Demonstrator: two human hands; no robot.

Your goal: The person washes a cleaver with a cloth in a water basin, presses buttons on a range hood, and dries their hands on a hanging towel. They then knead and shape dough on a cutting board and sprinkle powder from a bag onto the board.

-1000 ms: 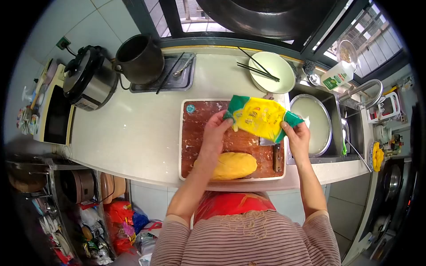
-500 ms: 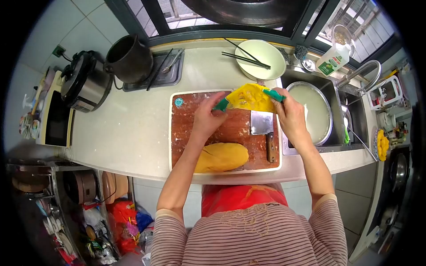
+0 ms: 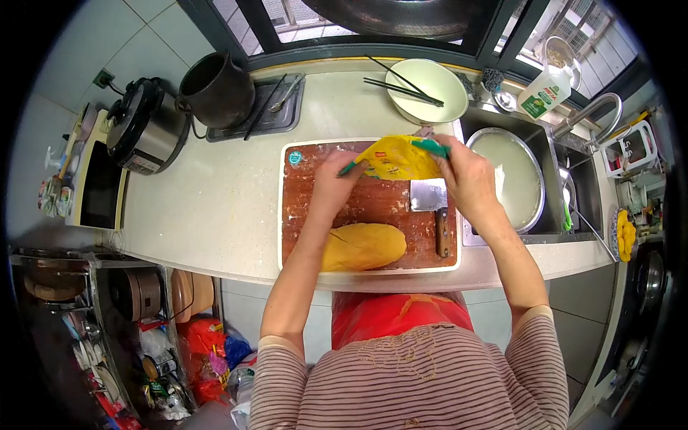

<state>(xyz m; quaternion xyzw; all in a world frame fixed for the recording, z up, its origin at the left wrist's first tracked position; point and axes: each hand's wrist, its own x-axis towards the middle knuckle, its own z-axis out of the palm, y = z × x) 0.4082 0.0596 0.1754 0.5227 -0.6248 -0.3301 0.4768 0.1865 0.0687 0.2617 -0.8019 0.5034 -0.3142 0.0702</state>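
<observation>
A yellow plastic bag with green ends is stretched between my two hands above the cutting board. Its left end is pinched by my left hand, while my right hand grips the green right end. Below, a long block of yellow dough lies near the board's front edge, partly behind my left forearm. A cleaver rests on the right side of the board, its wooden handle toward me and its blade just under the bag.
A pale bowl with black chopsticks across it stands behind the board. At right, the sink holds a basin of cloudy liquid. A dark pot, a tray and a pressure cooker stand back left.
The bag has tilted and its printed face has turned between my hands, which stay on its two ends. The whole view has shifted slightly; dough and cleaver lie as before.
</observation>
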